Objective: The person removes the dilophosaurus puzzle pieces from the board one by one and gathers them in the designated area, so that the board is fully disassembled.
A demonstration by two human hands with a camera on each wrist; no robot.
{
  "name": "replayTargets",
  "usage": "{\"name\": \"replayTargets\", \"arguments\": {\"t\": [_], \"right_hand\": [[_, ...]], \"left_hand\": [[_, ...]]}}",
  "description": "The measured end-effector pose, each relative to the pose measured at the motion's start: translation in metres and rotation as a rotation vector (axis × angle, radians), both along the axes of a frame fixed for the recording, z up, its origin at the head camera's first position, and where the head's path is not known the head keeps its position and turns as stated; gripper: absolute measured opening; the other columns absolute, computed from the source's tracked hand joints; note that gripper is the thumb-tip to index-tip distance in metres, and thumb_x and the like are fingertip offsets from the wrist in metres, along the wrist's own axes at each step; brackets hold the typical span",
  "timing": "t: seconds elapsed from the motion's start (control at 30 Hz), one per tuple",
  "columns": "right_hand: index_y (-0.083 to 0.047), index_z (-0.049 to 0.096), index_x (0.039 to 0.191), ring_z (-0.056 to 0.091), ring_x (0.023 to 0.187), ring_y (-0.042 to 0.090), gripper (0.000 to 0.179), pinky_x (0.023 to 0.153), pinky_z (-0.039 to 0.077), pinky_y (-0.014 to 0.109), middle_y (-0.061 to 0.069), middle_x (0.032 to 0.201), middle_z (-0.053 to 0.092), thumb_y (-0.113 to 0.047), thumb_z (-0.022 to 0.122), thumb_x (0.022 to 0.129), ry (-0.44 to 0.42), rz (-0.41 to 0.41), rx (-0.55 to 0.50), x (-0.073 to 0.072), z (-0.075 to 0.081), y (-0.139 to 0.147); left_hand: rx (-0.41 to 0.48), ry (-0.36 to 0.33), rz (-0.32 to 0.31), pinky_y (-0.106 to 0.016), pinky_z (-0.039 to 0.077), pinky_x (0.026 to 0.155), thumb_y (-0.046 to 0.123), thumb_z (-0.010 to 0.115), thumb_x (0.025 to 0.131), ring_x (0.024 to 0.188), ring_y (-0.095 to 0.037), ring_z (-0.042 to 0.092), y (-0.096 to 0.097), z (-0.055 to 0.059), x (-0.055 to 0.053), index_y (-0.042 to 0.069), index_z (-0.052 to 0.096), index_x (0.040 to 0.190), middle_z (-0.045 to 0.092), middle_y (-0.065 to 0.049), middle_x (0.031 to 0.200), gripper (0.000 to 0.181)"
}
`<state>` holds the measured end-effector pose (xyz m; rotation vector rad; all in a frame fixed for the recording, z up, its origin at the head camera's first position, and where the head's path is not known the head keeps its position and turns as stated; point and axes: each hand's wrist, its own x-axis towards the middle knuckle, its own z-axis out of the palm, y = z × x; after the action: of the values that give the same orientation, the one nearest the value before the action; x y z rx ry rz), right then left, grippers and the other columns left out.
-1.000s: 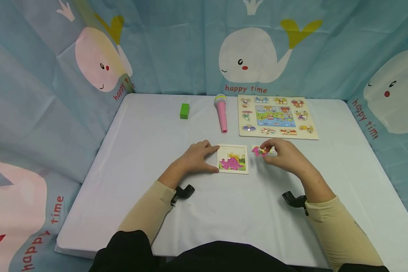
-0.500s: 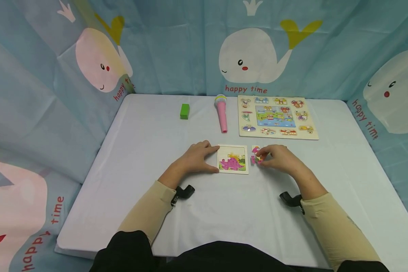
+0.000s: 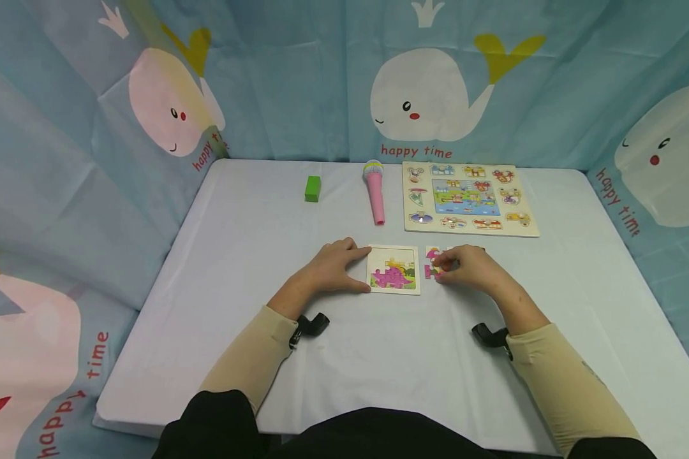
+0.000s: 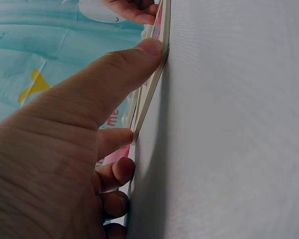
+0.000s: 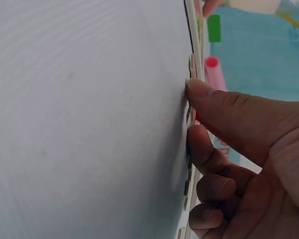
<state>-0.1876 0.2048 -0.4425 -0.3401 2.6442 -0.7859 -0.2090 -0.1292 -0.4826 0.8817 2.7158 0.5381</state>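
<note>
A small square jigsaw tray [image 3: 393, 247] lies in the middle of the white table, with a pink dinosaur picture partly laid in it. My left hand [image 3: 334, 266] steadies its left side, thumb and index finger spread to the two left corners; the left wrist view has the thumb [image 4: 124, 67] on the tray's edge. Just right of the tray, my right hand [image 3: 469, 268] pinches a pink jigsaw piece [image 3: 428, 271] low at the table, largely covered by the fingers. Another pink piece [image 3: 432, 252] lies right behind it. Further pieces [image 5: 187, 188] show edge-on beside the curled fingers.
Behind the tray lie a pink toy microphone [image 3: 375, 194] and a green block [image 3: 312, 189]. A larger wooden picture puzzle board [image 3: 471, 224] sits at the back right. A blue whale-print curtain [image 3: 298, 95] hangs beyond the table [image 3: 235, 255].
My right hand has come toward me and slightly left with the pink piece, uncovering the piece behind, then stays almost still. My left hand and the tray keep their place.
</note>
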Motion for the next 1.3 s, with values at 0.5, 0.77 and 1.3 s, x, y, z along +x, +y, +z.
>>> {"name": "replayTargets", "arguments": {"t": [0.5, 0.77, 1.3], "right_hand": [[-0.008, 0.076, 0.117, 0.053, 0.090, 0.026, 0.034, 0.074, 0.045, 0.039, 0.004, 0.098, 0.066, -0.019, 0.084, 0.086, 0.077, 0.020, -0.043, 0.003, 0.015, -0.008], [-0.007, 0.076, 0.116, 0.057, 0.092, 0.028, 0.036, 0.080, 0.045, 0.043, 0.006, 0.097, 0.068, -0.021, 0.085, 0.085, 0.118, 0.102, -0.069, 0.000, 0.018, -0.029], [-0.002, 0.072, 0.124, 0.057, 0.094, 0.025, 0.040, 0.085, 0.048, 0.042, 0.006, 0.098, 0.067, -0.017, 0.082, 0.087, 0.056, 0.163, -0.003, -0.007, 0.015, -0.075]], "left_hand": [[-0.010, -0.007, 0.000, -0.033, 0.038, 0.088, 0.064, 0.080, 0.078, 0.099, -0.014, 0.045, 0.000, 0.002, 0.000, 0.022, 0.046, 0.157, 0.049, 0.003, 0.113, 0.096], [-0.011, -0.002, 0.002, -0.033, 0.038, 0.086, 0.064, 0.080, 0.078, 0.099, -0.014, 0.045, 0.001, 0.000, 0.000, 0.022, 0.046, 0.157, 0.049, 0.003, 0.113, 0.095], [0.018, -0.012, 0.011, -0.033, 0.038, 0.087, 0.063, 0.081, 0.079, 0.100, -0.014, 0.045, 0.000, 0.003, 0.002, 0.022, 0.048, 0.156, 0.048, 0.004, 0.114, 0.093]]}}
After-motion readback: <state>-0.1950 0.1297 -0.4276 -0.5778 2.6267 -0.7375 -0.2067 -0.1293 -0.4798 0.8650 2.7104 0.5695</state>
